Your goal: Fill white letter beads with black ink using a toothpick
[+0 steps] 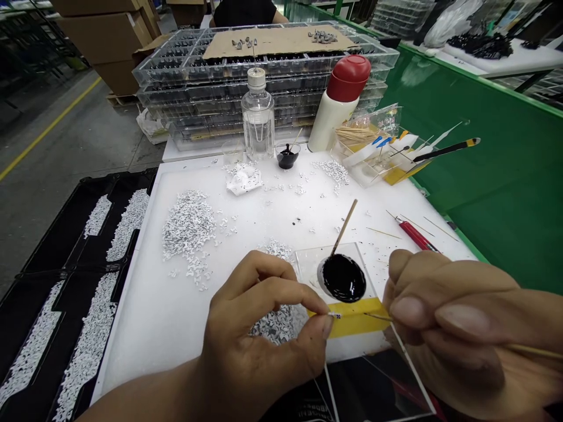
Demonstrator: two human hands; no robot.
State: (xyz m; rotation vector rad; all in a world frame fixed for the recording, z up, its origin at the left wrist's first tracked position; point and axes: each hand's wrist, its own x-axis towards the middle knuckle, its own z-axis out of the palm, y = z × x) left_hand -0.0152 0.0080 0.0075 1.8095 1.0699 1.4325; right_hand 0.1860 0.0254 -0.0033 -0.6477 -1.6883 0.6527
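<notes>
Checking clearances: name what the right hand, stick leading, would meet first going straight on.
Most likely the small white part held by the left hand, though the depth of the stick is unclear.

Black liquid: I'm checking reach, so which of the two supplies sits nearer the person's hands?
The round glossy black pool on the clear plate, beside the yellow strip; the other black liquid is farther back, in a small cup.

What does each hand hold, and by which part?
Left hand: a tiny white piece, pinched at one end. Right hand: a thin stick, gripped behind its tip.
</notes>
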